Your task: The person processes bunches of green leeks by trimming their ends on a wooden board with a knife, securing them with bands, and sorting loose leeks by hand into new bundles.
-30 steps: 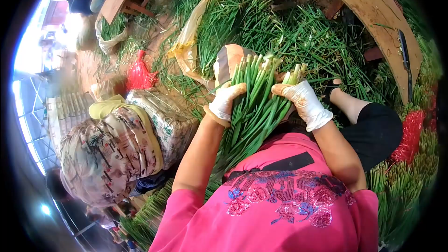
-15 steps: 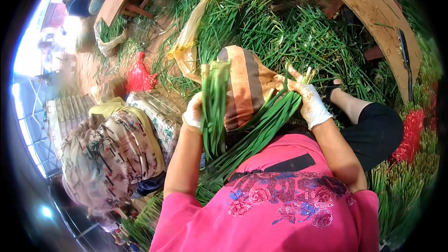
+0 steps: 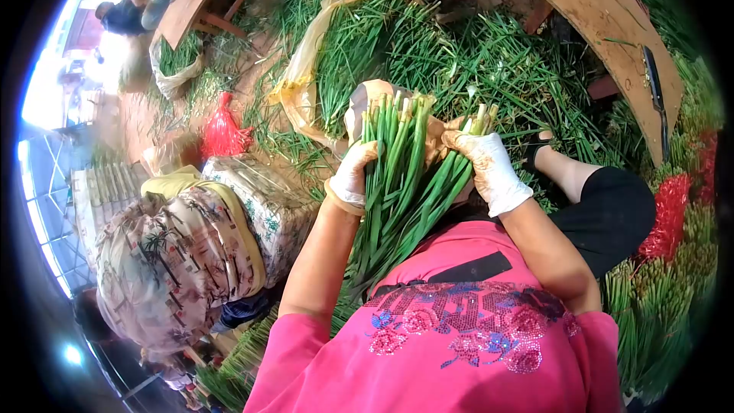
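My left hand (image 3: 354, 174), in a white glove, grips a thick bunch of long green chive-like stalks (image 3: 394, 149) in front of my lap. Their pale cut ends point away from me, and the leaves trail back toward my pink shirt. My right hand (image 3: 491, 168), gloved in white with stained fingertips, is closed on a thinner bunch of the same stalks (image 3: 449, 182), slanting in beside the first. Behind both bunches, a brown-and-orange striped cloth (image 3: 367, 95) covers my knee and is partly hidden. Some of my fingers are hidden behind the stalks.
Loose green stalks (image 3: 497, 69) cover the floor ahead, beside a clear plastic bag (image 3: 294, 92). A knife (image 3: 656, 88) lies on a curved wooden board (image 3: 612, 23) at right. Red strings (image 3: 225, 130) hang at left, near a person in a patterned top (image 3: 172, 260).
My left hand has moved right with its bunch, bringing it against the stalks in my right hand. The left bunch looks wider and fuller now. My right hand has shifted slightly left.
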Available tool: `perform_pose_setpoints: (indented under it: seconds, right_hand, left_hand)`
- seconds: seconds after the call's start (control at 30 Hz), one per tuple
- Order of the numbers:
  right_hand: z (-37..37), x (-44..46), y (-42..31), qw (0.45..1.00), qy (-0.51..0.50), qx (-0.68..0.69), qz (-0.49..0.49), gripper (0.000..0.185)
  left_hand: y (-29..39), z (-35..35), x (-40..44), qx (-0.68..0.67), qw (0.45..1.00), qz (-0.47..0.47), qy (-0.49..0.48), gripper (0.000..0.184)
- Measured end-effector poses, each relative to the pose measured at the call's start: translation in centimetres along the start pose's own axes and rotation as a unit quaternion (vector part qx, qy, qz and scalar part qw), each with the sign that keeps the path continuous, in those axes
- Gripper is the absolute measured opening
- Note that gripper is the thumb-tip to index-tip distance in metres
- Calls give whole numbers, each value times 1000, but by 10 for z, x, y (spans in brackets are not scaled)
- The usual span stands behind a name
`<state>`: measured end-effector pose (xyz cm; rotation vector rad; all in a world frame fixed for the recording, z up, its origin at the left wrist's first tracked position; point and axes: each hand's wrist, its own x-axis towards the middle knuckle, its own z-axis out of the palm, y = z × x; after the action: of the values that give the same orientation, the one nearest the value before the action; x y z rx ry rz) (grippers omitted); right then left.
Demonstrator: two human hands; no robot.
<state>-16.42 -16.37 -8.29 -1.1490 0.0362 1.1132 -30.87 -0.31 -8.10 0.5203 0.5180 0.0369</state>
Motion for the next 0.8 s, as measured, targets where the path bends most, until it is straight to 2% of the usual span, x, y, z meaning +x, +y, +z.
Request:
perform_pose_setpoints:
  seconds: [0.13,0.17,0.2,0.27,0.3,0.37,0.43,0.47,0.5,0.6,0.63,0.7,0.73,0.77,0.8]
  right_hand:
    - [6,0,-1,997,-30,49,-41,20]
    - [1,4,4,989,-25,-98,-103,19]
    - [-5,5,6,956,-20,-244,-162,18]
    - [-6,0,6,973,-8,-181,-140,16]
    - [-14,1,9,972,-56,-176,-146,33]
    - [-23,1,14,971,-84,-135,-179,38]
    - [-20,-5,13,989,-44,-67,-125,24]
    - [-18,-7,13,995,-13,89,-45,26]
    - [-20,-12,9,992,-50,94,-62,26]
    - [-18,-30,-19,994,-71,84,11,29]
    - [-25,-26,-17,993,-107,33,-34,43]
    - [-26,-30,-30,993,-84,41,-75,46]
    - [-33,-31,-47,987,-76,-80,-115,46]
    - [-53,-23,-45,985,-51,-53,-157,44]
    - [-46,-25,-74,970,-75,-20,-229,44]
  left_hand:
    - [-1,2,-1,-15,1000,-5,-2,57]
    - [2,13,-4,-13,1000,-13,-5,60]
    - [0,5,-1,-7,997,-68,-33,68]
    - [-5,12,1,36,995,-74,-64,76]
    - [-5,21,-1,41,993,-80,-75,78]
    - [-5,29,-2,62,987,-109,-100,81]
    - [-11,20,3,34,985,-105,-130,77]
    - [-10,16,6,56,982,-124,-130,76]
    - [-12,15,7,53,981,-133,-132,75]
    - [-17,21,1,62,980,-140,-131,71]
    - [-19,20,0,61,979,-151,-126,70]
    - [-26,10,2,78,973,-168,-138,69]
    - [-28,5,2,85,970,-172,-148,68]
    - [-29,8,0,82,973,-159,-148,67]
    - [-30,6,0,88,972,-161,-148,68]
